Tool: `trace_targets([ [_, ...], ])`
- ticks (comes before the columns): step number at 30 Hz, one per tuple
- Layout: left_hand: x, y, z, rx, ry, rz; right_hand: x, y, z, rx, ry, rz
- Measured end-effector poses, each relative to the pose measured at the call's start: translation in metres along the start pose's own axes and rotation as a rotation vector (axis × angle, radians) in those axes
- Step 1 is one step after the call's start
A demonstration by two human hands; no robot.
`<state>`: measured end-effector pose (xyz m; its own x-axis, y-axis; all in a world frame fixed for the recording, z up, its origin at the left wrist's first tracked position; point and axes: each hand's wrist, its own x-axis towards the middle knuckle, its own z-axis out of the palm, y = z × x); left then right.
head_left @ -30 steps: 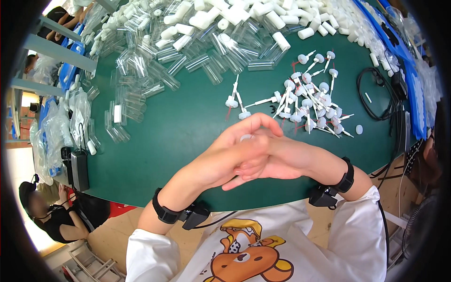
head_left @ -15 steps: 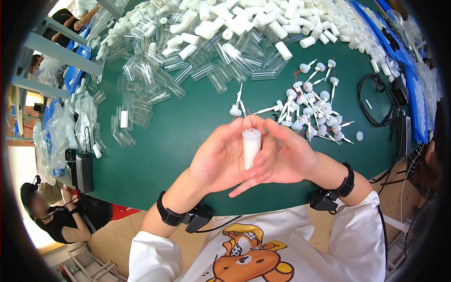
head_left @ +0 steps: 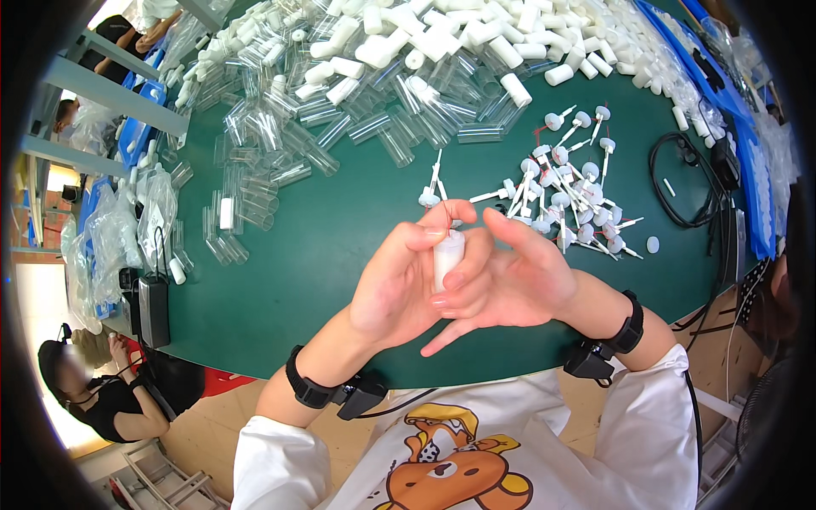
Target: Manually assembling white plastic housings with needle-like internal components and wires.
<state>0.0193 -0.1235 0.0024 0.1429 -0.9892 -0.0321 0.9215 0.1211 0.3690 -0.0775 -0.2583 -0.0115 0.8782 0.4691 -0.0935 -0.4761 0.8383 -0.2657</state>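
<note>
Both my hands are raised above the green table [head_left: 323, 255] with a small white tube [head_left: 448, 254] held upright between them. My left hand [head_left: 399, 285] grips the tube from the left, its fingertips pinching the top where a thin red piece shows. My right hand [head_left: 510, 280] presses against the tube from the right, fingers spread. Each wrist wears a black band with a small black box. Just beyond my hands lies a pile of white plunger-like pieces with round caps [head_left: 569, 200].
Many clear plastic tubes [head_left: 340, 127] and white caps [head_left: 442, 38] cover the far table. Black cables [head_left: 680, 183] lie at the right. Plastic bags [head_left: 119, 238] and a black box [head_left: 155, 310] sit at the left edge. A seated person [head_left: 93, 391] is at lower left.
My clasped hands have opened apart, and the white tube now shows upright between them. They have lifted slightly toward me.
</note>
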Motion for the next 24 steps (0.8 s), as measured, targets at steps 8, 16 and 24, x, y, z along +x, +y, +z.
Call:
trace_targets([
  [8, 0.003, 0.001, 0.013, 0.272, 0.053, -0.021, 0.001, -0.005, -0.008, 0.001, -0.147, -0.018],
  [16, 0.004, -0.005, 0.006, 0.362, -0.036, 0.041, 0.000, -0.001, -0.011, -0.002, -0.104, -0.017],
  [24, 0.003, -0.008, -0.001, 0.440, -0.034, 0.066, -0.002, -0.001, -0.017, 0.043, -0.091, 0.027],
])
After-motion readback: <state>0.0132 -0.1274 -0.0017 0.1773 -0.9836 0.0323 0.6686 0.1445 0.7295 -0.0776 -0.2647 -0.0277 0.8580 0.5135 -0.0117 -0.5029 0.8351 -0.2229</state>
